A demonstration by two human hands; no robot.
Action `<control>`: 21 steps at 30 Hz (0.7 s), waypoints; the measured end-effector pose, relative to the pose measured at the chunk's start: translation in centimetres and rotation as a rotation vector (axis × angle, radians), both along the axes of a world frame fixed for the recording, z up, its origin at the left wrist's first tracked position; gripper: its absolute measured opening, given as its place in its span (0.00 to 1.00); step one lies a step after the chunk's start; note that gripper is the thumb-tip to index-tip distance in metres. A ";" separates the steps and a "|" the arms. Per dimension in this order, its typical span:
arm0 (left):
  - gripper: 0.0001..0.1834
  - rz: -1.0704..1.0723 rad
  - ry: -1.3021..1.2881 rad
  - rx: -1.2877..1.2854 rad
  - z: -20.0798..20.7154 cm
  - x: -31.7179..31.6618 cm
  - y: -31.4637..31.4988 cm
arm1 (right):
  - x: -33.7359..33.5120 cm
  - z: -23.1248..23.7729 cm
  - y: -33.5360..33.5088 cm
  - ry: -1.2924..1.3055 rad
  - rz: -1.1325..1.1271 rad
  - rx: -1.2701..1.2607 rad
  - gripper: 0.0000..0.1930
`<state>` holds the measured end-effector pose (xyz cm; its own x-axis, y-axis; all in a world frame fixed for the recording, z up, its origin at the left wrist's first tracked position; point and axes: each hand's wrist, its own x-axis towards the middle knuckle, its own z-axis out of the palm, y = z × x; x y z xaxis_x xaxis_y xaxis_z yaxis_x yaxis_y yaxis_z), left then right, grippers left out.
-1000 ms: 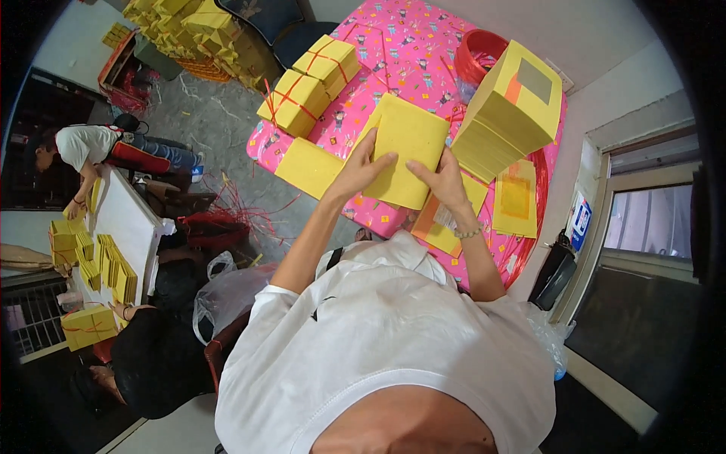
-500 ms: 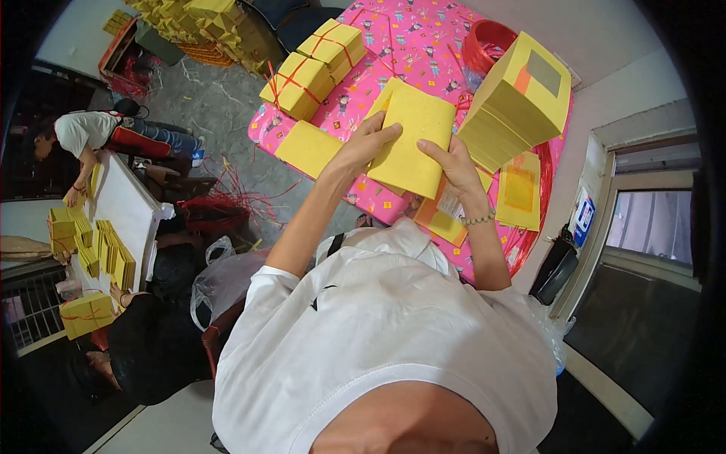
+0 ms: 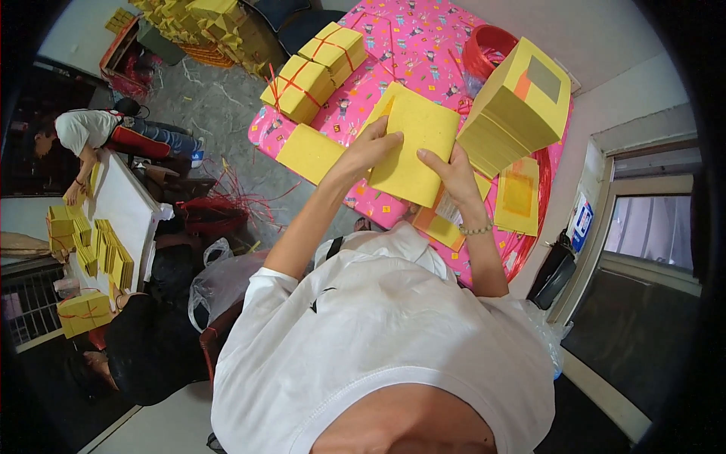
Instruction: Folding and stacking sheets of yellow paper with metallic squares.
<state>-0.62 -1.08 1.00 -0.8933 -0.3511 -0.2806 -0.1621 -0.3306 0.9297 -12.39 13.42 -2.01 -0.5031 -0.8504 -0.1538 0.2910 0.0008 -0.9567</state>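
The person's left hand [image 3: 374, 145] grasps the left side of some yellow paper [image 3: 422, 132], and the right hand [image 3: 458, 178] grips its right edge, thumb lying on top. The paper is held up over the near part of a pink-covered table [image 3: 420, 41], between two red-tied yellow bundles [image 3: 296, 87] at the left and a tall yellow stack [image 3: 503, 121] at the right. A red tub [image 3: 473, 57] stands behind that stack; a flat yellow piece [image 3: 310, 154] lies below the bundles.
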 end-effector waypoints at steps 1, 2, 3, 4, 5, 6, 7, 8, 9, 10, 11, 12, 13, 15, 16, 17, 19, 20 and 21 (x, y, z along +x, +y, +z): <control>0.20 -0.002 0.031 -0.017 0.3 0.3 0.2 | 0.3 0.1 0.0 0.071 -0.025 -0.026 0.22; 0.20 -0.001 0.034 -0.021 -0.1 0.4 0.6 | 0.5 0.2 0.0 0.142 -0.051 -0.053 0.22; 0.20 0.067 0.156 -0.094 -1.0 0.2 1.2 | 0.7 0.5 0.1 0.146 -0.050 -0.058 0.22; 0.21 0.134 0.276 -0.164 -1.1 0.2 1.8 | 1.0 0.8 0.3 0.165 -0.051 -0.067 0.22; 0.21 0.134 0.278 -0.166 -1.2 0.3 2.2 | 1.2 1.2 0.5 0.185 -0.053 -0.076 0.23; 0.21 0.166 0.319 -0.180 -1.2 0.4 2.6 | 1.3 1.4 0.6 0.187 -0.053 -0.079 0.23; 0.21 0.195 0.359 -0.192 -1.0 0.6 2.9 | 1.6 1.7 0.8 0.171 -0.059 -0.083 0.24; 0.21 0.191 0.361 -0.193 -1.2 0.7 3.0 | 1.7 1.9 1.0 0.154 -0.066 -0.087 0.24; 0.21 0.178 0.353 -0.206 -1.6 0.9 2.9 | 1.8 1.9 1.2 0.156 -0.068 -0.088 0.24; 0.21 0.166 0.345 -0.220 -1.6 1.1 2.9 | 1.9 1.8 1.3 0.204 -0.065 -0.103 0.23; 0.21 0.165 0.346 -0.222 -1.6 1.2 3.0 | 2.0 1.7 1.4 0.253 -0.062 -0.118 0.22; 0.20 0.170 0.348 -0.207 -1.6 1.3 3.1 | 2.1 1.6 1.5 0.253 -0.063 -0.120 0.22; 0.19 0.174 0.351 -0.190 -1.1 1.4 3.2 | 2.3 1.4 1.5 0.222 -0.100 -0.193 0.21; 0.19 0.186 0.389 -0.179 0.0 1.7 3.6 | 2.3 1.4 1.4 0.191 -0.139 -0.267 0.20; 0.18 0.199 0.428 -0.167 0.6 1.8 3.8 | 2.3 1.7 1.4 0.193 -0.165 -0.257 0.17; 0.18 0.197 0.429 -0.167 0.6 1.9 3.9 | 2.4 1.9 1.3 0.196 -0.191 -0.247 0.15; 0.18 0.230 0.400 -0.162 0.5 2.1 4.0 | 2.5 1.7 1.4 0.212 -0.200 -0.209 0.14; 0.18 0.227 0.400 -0.162 0.6 2.1 4.1 | 2.6 1.6 1.4 0.228 -0.207 -0.170 0.14; 0.18 0.245 0.397 -0.150 0.6 2.2 4.1 | 2.8 1.7 1.3 0.228 -0.210 -0.171 0.14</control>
<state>1.59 3.02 1.62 -0.8069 -0.5751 0.1349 0.2810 -0.1728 0.9440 -9.64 14.68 -0.35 -0.6747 -0.7285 0.1182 0.0465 -0.2018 -0.9783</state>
